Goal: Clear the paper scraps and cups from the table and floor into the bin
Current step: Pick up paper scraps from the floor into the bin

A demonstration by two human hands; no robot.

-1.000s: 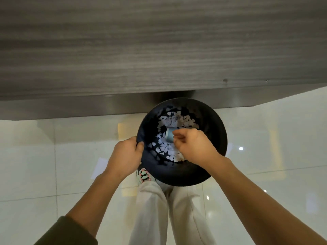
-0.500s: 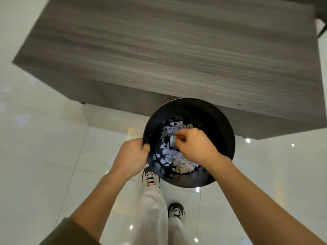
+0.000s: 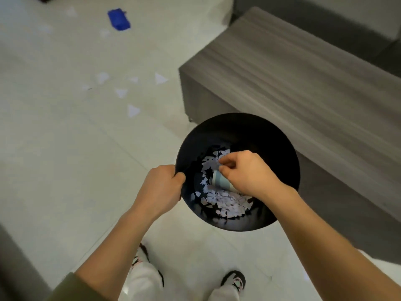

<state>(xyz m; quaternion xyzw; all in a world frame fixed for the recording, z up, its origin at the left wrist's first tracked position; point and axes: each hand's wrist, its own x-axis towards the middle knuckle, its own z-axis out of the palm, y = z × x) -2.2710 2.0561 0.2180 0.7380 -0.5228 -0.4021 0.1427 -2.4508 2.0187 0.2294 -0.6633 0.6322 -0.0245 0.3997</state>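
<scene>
Hold bin (image 3: 260,135) level with left hand (image 3: 160,187) gripping its left rim, lift right hand (image 3: 249,174) (fingers curled over cup (image 3: 218,181) lying on shredded paper (image 3: 227,200) inside; contact cannot be told) straight up, then head for paper scraps (image 3: 133,110) on floor (image 3: 65,148), far left.

cup (image 3: 220,181) on scraps (image 3: 230,203) in bin (image 3: 260,137), table (image 3: 303,88) right, floor scraps (image 3: 132,110) left

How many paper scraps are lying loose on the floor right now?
7 scraps: two near the blue object; five clustered left of the table. Blur may hide fainter ones.
</scene>
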